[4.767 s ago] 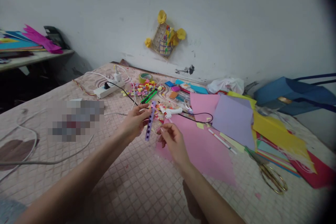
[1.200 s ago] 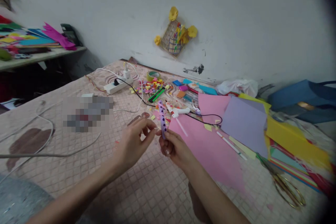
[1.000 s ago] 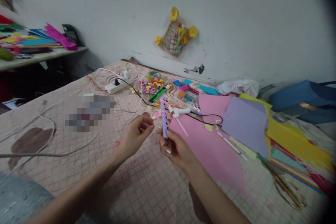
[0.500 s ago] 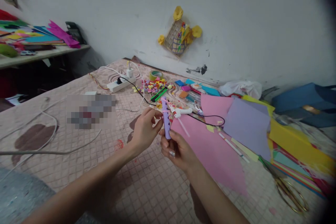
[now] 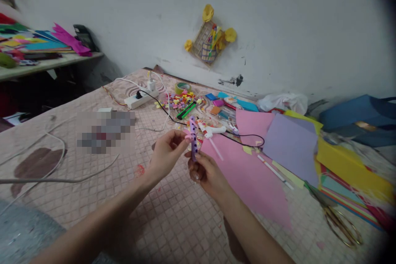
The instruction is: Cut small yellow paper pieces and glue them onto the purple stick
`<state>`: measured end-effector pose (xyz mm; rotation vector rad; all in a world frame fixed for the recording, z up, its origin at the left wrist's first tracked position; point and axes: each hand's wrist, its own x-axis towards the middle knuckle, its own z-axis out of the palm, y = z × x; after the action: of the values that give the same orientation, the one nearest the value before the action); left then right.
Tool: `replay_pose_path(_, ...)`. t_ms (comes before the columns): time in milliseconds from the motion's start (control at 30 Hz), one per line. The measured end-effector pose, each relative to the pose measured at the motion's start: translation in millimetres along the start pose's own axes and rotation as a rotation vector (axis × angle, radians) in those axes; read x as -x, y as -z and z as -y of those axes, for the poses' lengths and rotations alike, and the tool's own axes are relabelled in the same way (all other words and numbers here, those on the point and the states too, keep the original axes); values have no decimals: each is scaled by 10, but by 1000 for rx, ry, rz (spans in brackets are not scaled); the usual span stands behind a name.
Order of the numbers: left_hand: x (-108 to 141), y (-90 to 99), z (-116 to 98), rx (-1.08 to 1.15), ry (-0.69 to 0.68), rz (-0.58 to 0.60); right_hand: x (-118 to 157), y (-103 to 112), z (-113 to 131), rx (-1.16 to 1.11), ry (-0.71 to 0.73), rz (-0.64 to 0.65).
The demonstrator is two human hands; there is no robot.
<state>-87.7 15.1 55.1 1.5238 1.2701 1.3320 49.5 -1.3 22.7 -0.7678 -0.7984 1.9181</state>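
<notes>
A narrow purple paper piece (image 5: 194, 145) with dark marks along it stands upright in front of me. My right hand (image 5: 206, 171) is closed on its lower end, thumb and fingers pinching it. Beside its upper part, my left hand (image 5: 168, 152) pinches a small pink piece (image 5: 187, 133) that touches the purple paper or lies just against it; I cannot tell which. Just behind lies a white glue gun (image 5: 213, 130) with a clear glue stick (image 5: 216, 148) near it. Small foam flowers (image 5: 177, 101) are heaped farther back.
Pink paper (image 5: 247, 181), a lilac sheet (image 5: 289, 144) and gold-handled scissors (image 5: 343, 227) lie to the right. A power strip (image 5: 140, 99) with cables, green tape (image 5: 182, 87) and a green cutter (image 5: 186, 110) sit at the back. A blue bag (image 5: 355, 121) stands far right.
The purple paper has turned, so more of its dark marks face me. The pink piece now shows at my left fingertips, and the view has shifted slightly.
</notes>
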Motion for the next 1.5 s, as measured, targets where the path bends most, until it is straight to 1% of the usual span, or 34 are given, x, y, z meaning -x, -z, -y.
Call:
replay_pose_path(33,27,1,-52,-116,-94,24,-5,1,-12,14,7,-9)
replay_pose_path(67,58,8,-104,-218,-196,73,-9,5,-23,22,13,-16)
replay_pose_path(100,89,21,-151,-278,-291,119,-11,11,-30,22,17,-21)
replay_pose_path(133,118,39,-186,-310,-341,143,-11,17,-33,17,18,-22)
replay_pose_path(167,140,63,-207,-318,-367,122,-8,24,-32,8,18,-19)
replay_pose_path(200,154,90,-209,-313,-374,76,-4,28,-26,-3,14,-12)
replay_pose_path(267,155,144,-156,-296,-311,-19,9,28,-9,-19,7,10)
replay_pose_path(300,144,166,-108,-277,-252,-44,15,23,1,-21,6,20)
replay_pose_path(400,95,188,52,-143,-75,-17,30,-7,18,4,14,39)
replay_pose_path(467,71,166,109,-125,-41,-26,37,-27,18,39,40,49)
replay_pose_path(567,57,101,96,-163,-76,-70,40,-38,4,120,100,55)
replay_pose_path(600,57,77,81,-155,-74,-60,38,-34,-3,153,121,53)
replay_pose_path(633,57,54,68,-126,-51,-24,34,-28,-10,191,139,47)
replay_pose_path(733,65,-7,62,31,84,167,14,-3,-34,304,183,7)
replay_pose_path(800,72,-37,79,114,141,240,3,5,-46,360,194,-11)
replay_pose_path(933,75,-62,100,210,196,222,16,-18,-40,415,198,-8)
replay_pose_path(1000,64,-56,97,263,223,215,38,-31,-14,467,206,-29)
replay_pose_path(1067,47,-40,92,296,236,201,54,-32,31,534,242,-105)
replay_pose_path(1167,30,-12,95,314,256,173,42,-21,125,576,354,-246)
replay_pose_path(1233,31,-1,104,327,277,182,8,-28,193,555,427,-283)
replay_pose_path(1367,50,4,110,349,289,214,-77,-107,290,546,505,-282)
replay_pose_path(1500,51,10,86,327,276,210,-130,-195,295,604,537,-275)
